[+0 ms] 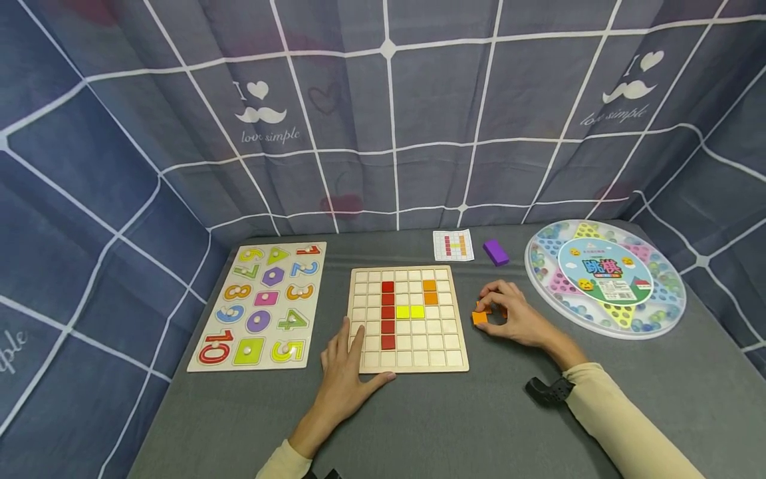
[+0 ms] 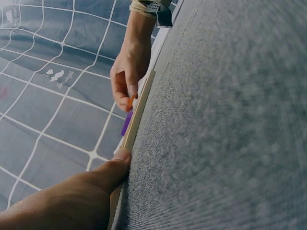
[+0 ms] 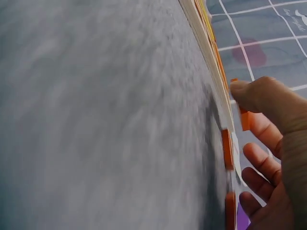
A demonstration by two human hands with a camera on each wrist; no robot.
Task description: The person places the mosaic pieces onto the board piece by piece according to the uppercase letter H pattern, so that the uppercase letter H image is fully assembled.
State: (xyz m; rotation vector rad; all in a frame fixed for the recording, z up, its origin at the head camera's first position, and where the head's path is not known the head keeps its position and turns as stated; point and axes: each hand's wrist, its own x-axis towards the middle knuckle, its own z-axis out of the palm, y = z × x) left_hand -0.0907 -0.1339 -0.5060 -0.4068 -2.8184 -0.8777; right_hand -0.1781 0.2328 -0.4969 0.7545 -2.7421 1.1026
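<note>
A wooden grid board [image 1: 437, 360] lies flat in the middle of the table. On it are a column of several red tiles [image 1: 388, 312], two yellow tiles [image 1: 409, 312] in a row and two orange tiles [image 1: 429, 292] at upper right. My left hand [image 1: 342, 380] rests on the board's lower left corner, fingers extended over the left side, thumb along the front edge. Just right of the board, my right hand [image 1: 513, 319] pinches an orange tile [image 3: 245, 120] between thumb and index finger. Two more loose orange tiles, one nearer [image 3: 227, 149] and another [image 3: 230, 211], lie beneath that hand.
Behind the board lies a small card [image 1: 453, 245] printed with a coloured grid pattern, beside a purple block [image 1: 496, 253]. A number-and-shape peg puzzle [image 1: 280, 267] occupies the left. A round game board [image 1: 604, 269] lies at right. A checked curtain [image 1: 419, 100] hangs along the back.
</note>
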